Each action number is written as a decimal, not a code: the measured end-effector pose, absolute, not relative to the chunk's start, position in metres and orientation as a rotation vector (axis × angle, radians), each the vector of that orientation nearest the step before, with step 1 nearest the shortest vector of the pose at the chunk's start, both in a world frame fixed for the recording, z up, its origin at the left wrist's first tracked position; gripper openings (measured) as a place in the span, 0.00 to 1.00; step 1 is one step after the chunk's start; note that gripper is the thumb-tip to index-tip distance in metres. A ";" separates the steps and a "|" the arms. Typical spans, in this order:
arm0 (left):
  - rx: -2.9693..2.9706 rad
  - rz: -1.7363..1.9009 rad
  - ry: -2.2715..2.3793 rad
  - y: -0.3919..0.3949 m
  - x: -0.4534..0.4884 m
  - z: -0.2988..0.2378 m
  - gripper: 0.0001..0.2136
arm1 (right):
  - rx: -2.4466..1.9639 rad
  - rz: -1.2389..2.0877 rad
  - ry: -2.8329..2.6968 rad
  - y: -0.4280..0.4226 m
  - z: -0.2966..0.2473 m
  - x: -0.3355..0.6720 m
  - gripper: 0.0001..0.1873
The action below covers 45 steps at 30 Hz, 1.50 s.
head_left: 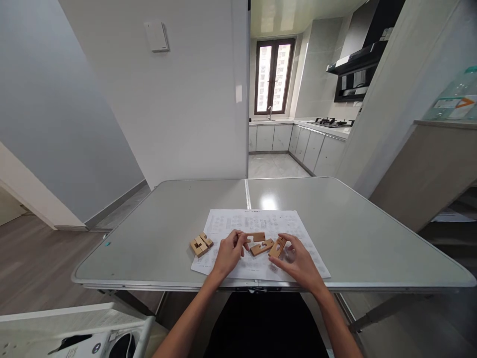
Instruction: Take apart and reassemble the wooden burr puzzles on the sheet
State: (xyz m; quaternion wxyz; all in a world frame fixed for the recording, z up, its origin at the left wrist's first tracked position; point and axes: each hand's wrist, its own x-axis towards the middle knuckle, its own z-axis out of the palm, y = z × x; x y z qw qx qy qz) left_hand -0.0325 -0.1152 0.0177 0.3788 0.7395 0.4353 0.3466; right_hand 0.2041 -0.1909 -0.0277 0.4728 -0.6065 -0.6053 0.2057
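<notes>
Several notched wooden puzzle pieces lie on a printed instruction sheet (261,223) on a grey folding table (335,223). My left hand (229,252) pinches one wooden piece (256,236) at its left end. My right hand (298,261) grips a second wooden piece (278,246), tilted, between thumb and fingers. A third wooden piece (261,247) lies flat on the sheet between the two hands. A small cluster of joined wooden pieces (201,243) rests at the sheet's left edge, left of my left hand.
The table's front edge (261,286) runs just below my wrists. A white wall (179,99) stands behind the table, with a kitchen doorway to the right. A counter (428,164) stands at the right. A white rack (74,328) sits at the lower left.
</notes>
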 end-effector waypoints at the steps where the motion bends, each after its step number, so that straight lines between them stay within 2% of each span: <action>1: 1.838 0.885 1.085 -0.117 -0.032 0.019 0.21 | -1.443 0.514 -1.453 -0.192 -0.025 0.203 0.34; 5: 1.586 0.845 0.947 -0.126 -0.031 0.027 0.22 | -1.161 0.617 -1.362 -0.197 -0.012 0.192 0.31; 8: 1.491 0.810 0.892 -0.133 -0.032 0.033 0.22 | -1.013 0.672 -1.349 -0.201 -0.001 0.181 0.32; 18: 1.300 0.570 0.736 -0.140 -0.048 0.049 0.23 | -0.894 0.788 -1.391 -0.210 0.012 0.172 0.33; 34: 1.224 0.503 0.681 -0.143 -0.050 0.050 0.21 | -0.742 1.001 -1.279 -0.219 0.010 0.171 0.36; 45: 1.284 0.550 0.740 -0.147 -0.056 0.049 0.22 | -0.986 0.791 -1.439 -0.234 0.023 0.166 0.37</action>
